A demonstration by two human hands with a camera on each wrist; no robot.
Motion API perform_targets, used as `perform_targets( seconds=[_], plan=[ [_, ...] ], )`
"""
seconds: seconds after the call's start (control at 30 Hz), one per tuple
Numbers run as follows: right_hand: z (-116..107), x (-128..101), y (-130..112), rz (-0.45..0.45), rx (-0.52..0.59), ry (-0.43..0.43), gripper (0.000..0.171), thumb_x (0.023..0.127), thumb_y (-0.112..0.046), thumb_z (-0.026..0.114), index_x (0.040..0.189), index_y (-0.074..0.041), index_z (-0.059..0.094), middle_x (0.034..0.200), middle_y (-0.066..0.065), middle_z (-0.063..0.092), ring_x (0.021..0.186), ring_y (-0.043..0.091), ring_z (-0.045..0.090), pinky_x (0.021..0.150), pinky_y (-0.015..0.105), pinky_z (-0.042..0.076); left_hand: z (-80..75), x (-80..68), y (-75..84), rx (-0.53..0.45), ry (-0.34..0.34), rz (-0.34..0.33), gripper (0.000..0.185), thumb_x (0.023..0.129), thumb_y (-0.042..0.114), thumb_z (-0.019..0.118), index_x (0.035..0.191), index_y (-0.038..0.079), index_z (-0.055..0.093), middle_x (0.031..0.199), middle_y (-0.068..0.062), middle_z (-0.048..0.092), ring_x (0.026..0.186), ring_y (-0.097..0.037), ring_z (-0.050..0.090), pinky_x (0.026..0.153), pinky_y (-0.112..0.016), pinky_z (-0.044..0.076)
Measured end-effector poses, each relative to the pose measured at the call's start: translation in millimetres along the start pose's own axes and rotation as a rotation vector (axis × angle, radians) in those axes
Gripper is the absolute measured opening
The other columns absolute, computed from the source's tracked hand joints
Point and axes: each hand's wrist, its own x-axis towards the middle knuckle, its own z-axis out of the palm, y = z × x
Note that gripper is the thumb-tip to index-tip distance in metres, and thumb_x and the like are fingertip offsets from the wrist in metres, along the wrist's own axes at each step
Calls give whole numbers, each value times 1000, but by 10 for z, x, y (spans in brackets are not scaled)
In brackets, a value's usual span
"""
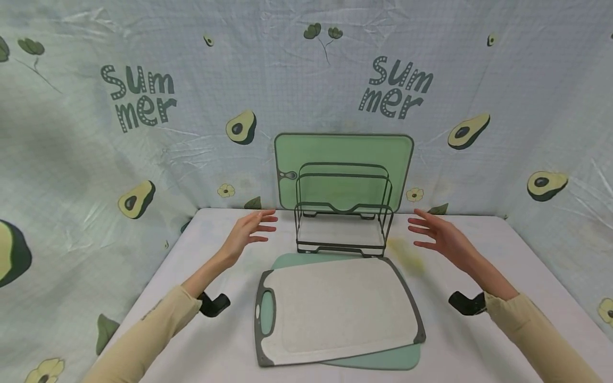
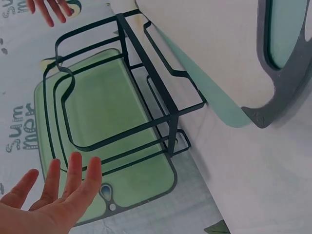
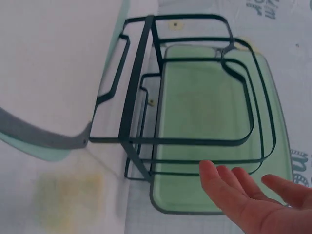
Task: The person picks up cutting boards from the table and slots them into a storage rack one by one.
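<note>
A dark wire rack [image 1: 342,213] [image 2: 122,97] [image 3: 180,97] stands at the back of the table, and a green cutting board [image 1: 342,159] [image 2: 105,126] [image 3: 209,126] stands upright in its rear slot against the backdrop. My left hand [image 1: 249,230] [image 2: 53,195] hovers open just left of the rack, fingers straight, touching nothing. My right hand [image 1: 438,234] [image 3: 248,197] hovers open just right of it. In front of the rack a white cutting board [image 1: 335,308] with a grey rim lies flat on top of a pale green board [image 1: 383,359].
The table [image 1: 479,340] has a white cover with a yellowish stain [image 1: 407,258] [image 3: 68,195] right of the rack. An avocado-print cloth [image 1: 143,106] closes in the back and both sides. Black wrist mounts [image 1: 214,304] sit at both sleeves.
</note>
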Motion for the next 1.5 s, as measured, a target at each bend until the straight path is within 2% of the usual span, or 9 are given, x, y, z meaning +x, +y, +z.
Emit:
perform_targets(
  seconds=[0.13, 0.33, 0.57, 0.77, 0.97, 1.1, 1.23, 1.33, 1.5],
  plan=[
    [52, -156, 25, 23, -10, -33, 57, 99, -31, 23, 143, -1, 2, 117, -24, 45, 110, -5, 49, 87, 25, 48, 36, -176, 0, -4, -6, -21, 51, 98, 35, 28, 132, -2, 38, 128, -28, 45, 111, -40, 51, 85, -44, 48],
    [112, -350, 125, 93, -26, -74, 54, 99, -30, 20, 143, -2, 7, 117, -25, 47, 109, -3, 51, 88, 31, 48, 83, -522, -85, -30, -21, -153, 52, 97, 36, 29, 132, -2, 38, 128, -26, 46, 108, -36, 54, 82, -39, 50],
    [107, -518, 345, 174, 64, -132, 41, 100, -31, 19, 138, -21, 29, 116, -22, 50, 108, -1, 53, 90, 32, 47, 65, -863, -191, -92, 26, -271, 54, 96, 39, 31, 132, 0, 38, 128, -23, 47, 106, -28, 57, 81, -36, 51],
    [88, -617, 501, 263, 109, -124, 41, 99, -33, 21, 137, -21, 33, 120, -14, 51, 108, 7, 55, 91, 36, 47, 40, -1106, -355, -215, 25, -365, 57, 95, 42, 32, 134, 0, 35, 130, -17, 48, 107, -23, 57, 84, -39, 50],
    [77, -688, 656, 329, 217, -146, 37, 99, -31, 21, 128, -25, 43, 124, -4, 52, 109, 14, 55, 93, 39, 45, 100, -1259, -604, -352, 45, -495, 61, 94, 45, 33, 135, -1, 33, 133, -20, 44, 110, -27, 55, 86, -42, 48],
    [83, -716, 749, 357, 302, -147, 36, 99, -31, 22, 125, -25, 47, 122, -2, 52, 110, 17, 55, 94, 40, 44, 105, -1357, -761, -422, 37, -560, 57, 96, 39, 29, 135, -2, 31, 131, -21, 44, 107, -23, 56, 87, -42, 47],
    [82, -758, 819, 375, 460, -171, 38, 99, -32, 21, 121, -25, 52, 119, -4, 52, 110, 16, 54, 97, 42, 42, 67, -1435, -875, -531, 26, -563, 49, 98, 31, 23, 135, -1, 33, 121, -14, 51, 104, -19, 56, 89, -41, 46],
    [94, -789, 852, 404, 580, -177, 40, 99, -32, 21, 116, -25, 56, 115, -4, 52, 110, 16, 54, 99, 43, 39, 41, -1454, -910, -625, 13, -551, 43, 98, 30, 22, 129, 7, 43, 115, -7, 54, 103, -18, 57, 90, -41, 46],
    [149, -812, 889, 433, 669, -143, 40, 99, -32, 22, 112, -23, 59, 112, -1, 54, 109, 16, 54, 99, 45, 38, 48, -1453, -906, -753, -35, -556, 40, 98, 29, 22, 123, 12, 48, 113, -6, 57, 104, -22, 57, 91, -44, 45]
  ],
)
